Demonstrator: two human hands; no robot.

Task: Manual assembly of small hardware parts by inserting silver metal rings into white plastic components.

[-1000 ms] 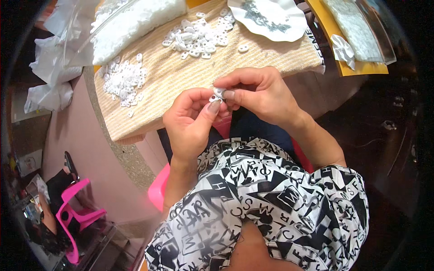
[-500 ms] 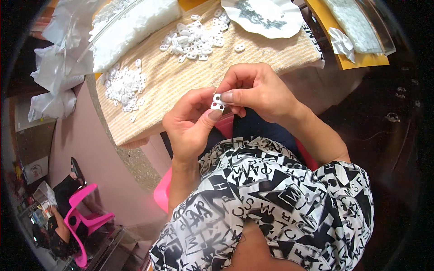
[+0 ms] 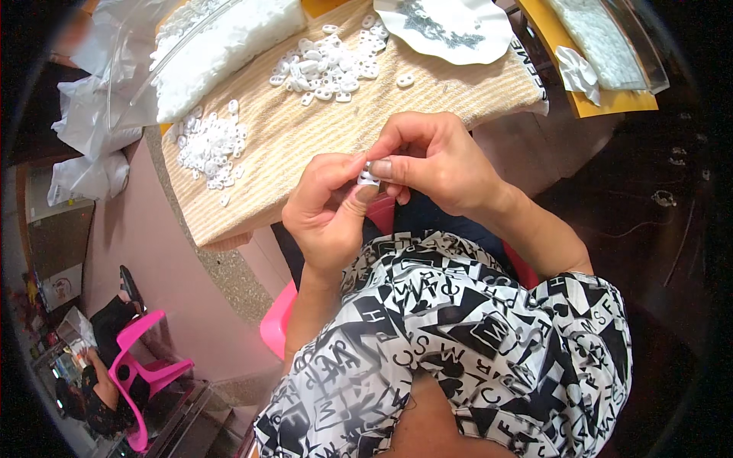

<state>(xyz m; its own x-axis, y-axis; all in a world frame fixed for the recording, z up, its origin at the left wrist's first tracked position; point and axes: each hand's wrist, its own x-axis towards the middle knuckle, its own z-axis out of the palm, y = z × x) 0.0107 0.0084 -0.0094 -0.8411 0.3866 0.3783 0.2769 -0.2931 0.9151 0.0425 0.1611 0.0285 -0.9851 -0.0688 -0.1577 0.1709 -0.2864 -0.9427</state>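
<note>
Just beyond my lap, both hands meet over a small white plastic two-hole piece (image 3: 368, 179). My left hand (image 3: 324, 214) pinches its near side between thumb and fingers. Its far end is pressed by the thumb of my right hand (image 3: 443, 162), whose other fingers are curled behind. The fingertips hide much of the piece, and I cannot tell whether it is one part or two joined. On the striped cloth beyond lie a loose heap of white two-hole pieces (image 3: 324, 69) and, to the left, a heap of small white parts (image 3: 210, 145).
A yellow striped cloth (image 3: 298, 137) covers the work surface. A clear bag of white parts (image 3: 229, 57) stands far left. A wavy white plate (image 3: 466, 49) holds small dark bits. Another bag of white pieces (image 3: 599, 46) is far right. Someone sits by a pink chair (image 3: 145, 374) lower left.
The white piece has tilted between my fingers, so its holes show less. My left hand has shifted slightly right, and my right thumb covers more of the far end.
</note>
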